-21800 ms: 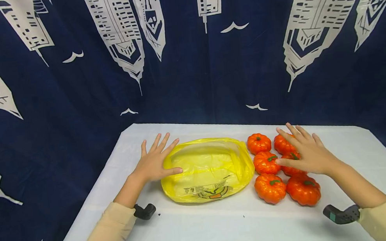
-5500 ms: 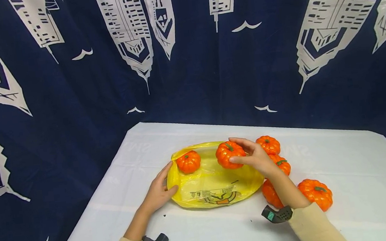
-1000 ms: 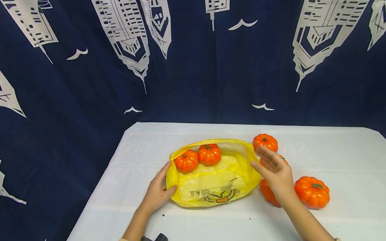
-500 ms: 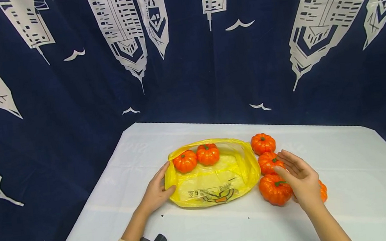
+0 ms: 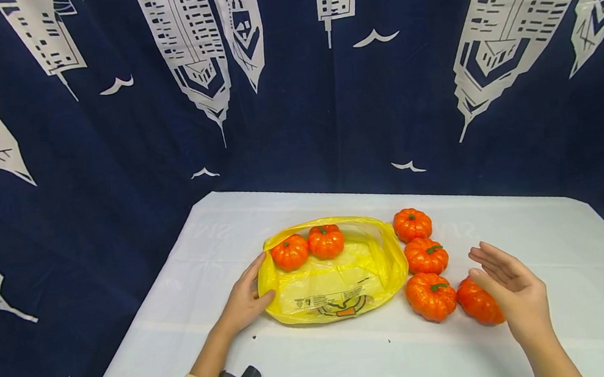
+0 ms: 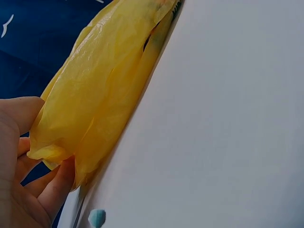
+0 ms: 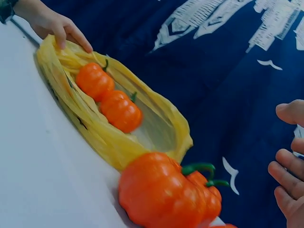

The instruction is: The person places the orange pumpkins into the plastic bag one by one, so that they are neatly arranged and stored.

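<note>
A yellow plastic bag (image 5: 312, 282) lies with its mouth wide open on the white table. Two small orange pumpkins, one on the left (image 5: 290, 252) and one beside it (image 5: 326, 242), rest inside along its back. My left hand (image 5: 244, 299) holds the bag's left end, thumb on one side and fingers on the other, as the left wrist view shows. To the right, my right hand (image 5: 517, 295) is empty, its fingers loosely extended, and partly covers the front-right pumpkin (image 5: 478, 300). In the right wrist view a large pumpkin (image 7: 156, 190) appears close by.
Right of the bag, a column of pumpkins runs from the back one (image 5: 412, 225) through the middle one (image 5: 426, 256) to the front one (image 5: 431, 297). A dark blue curtain (image 5: 295, 121) with white buildings hangs behind the white table (image 5: 321, 371).
Earlier the bag was empty; two pumpkins have since gone in, the second carried by my right hand. That hand has then moved right, away from the bag. My left hand stays on the bag's end.
</note>
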{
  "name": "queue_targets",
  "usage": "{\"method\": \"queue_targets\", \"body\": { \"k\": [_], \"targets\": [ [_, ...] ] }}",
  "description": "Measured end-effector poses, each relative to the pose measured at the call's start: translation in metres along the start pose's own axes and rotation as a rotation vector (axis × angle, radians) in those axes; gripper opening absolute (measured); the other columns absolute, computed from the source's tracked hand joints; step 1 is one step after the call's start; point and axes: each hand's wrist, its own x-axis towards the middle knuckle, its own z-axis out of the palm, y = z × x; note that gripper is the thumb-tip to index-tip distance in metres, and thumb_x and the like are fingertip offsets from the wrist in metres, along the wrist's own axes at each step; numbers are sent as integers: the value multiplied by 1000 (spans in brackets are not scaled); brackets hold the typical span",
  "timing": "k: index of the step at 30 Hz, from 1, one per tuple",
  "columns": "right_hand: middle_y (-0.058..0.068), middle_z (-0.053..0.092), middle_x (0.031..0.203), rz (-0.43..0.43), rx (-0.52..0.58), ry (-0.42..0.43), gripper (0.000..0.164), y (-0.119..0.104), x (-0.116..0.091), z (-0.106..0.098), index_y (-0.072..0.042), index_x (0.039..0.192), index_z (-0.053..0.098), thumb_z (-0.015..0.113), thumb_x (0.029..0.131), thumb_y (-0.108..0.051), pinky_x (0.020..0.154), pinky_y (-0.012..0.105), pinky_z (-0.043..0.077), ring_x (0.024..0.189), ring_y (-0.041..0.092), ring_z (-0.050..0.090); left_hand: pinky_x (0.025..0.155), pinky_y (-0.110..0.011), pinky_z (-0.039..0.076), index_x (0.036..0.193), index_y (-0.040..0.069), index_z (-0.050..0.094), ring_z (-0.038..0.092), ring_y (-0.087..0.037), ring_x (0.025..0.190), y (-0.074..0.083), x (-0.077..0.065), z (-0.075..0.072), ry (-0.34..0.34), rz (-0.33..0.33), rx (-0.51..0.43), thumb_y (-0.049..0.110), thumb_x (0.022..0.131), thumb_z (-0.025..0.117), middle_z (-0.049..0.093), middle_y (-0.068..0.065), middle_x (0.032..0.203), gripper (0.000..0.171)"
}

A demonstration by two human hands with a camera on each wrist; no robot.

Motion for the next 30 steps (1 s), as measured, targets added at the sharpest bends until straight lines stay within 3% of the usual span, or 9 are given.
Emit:
{"method": "queue_targets", "body": {
  "k": [6, 13, 23, 26, 30],
  "targets": [
    [-7, 69, 115, -18, 17, 19, 50, 7, -2, -19, 3, 135, 54, 65, 87, 11, 92, 5, 43, 110, 2, 60, 84, -35, 58, 151, -4, 27, 44, -45, 128, 0, 0, 0, 2, 3, 1, -10, 85, 63, 24, -27, 154, 76],
    [-11, 67, 118, 47, 11, 15, 51, 22, -2, -40, -4, 138, 54, 65, 89, 7, 92, 4, 41, 113, -2, 56, 84, -33, 58, 151, -3, 28, 45, -44, 128, 1, -1, 0, 4, 1, 2, -10, 85, 63, 24, -27, 154, 76],
    [-13, 59, 129, 89, 102, -96, 56, 51, -6, -60, -5, 143, 48, 60, 91, 10, 96, 4, 38, 120, -5, 49, 84, -34, 58, 151, -3, 28, 45, -44, 128, 4, -1, -1, 4, -6, 7, -9, 85, 64, 26, -26, 154, 75],
    [-13, 54, 134, 128, 79, -133, 58, 59, -8, -63, -5, 146, 44, 60, 91, 8, 97, 3, 36, 122, -7, 45, 84, -33, 58, 151, -4, 27, 43, -44, 129, 0, 0, -1, -4, -3, 9, -9, 85, 63, 24, -26, 155, 76],
    [-15, 44, 143, 218, -54, -156, 63, 66, -10, -64, -14, 150, 40, 64, 93, -3, 100, 2, 32, 122, -11, 38, 84, -33, 58, 153, -1, 25, 42, -45, 130, -14, 3, 2, -2, -5, -1, -9, 85, 63, 22, -25, 156, 78]
  ]
}}
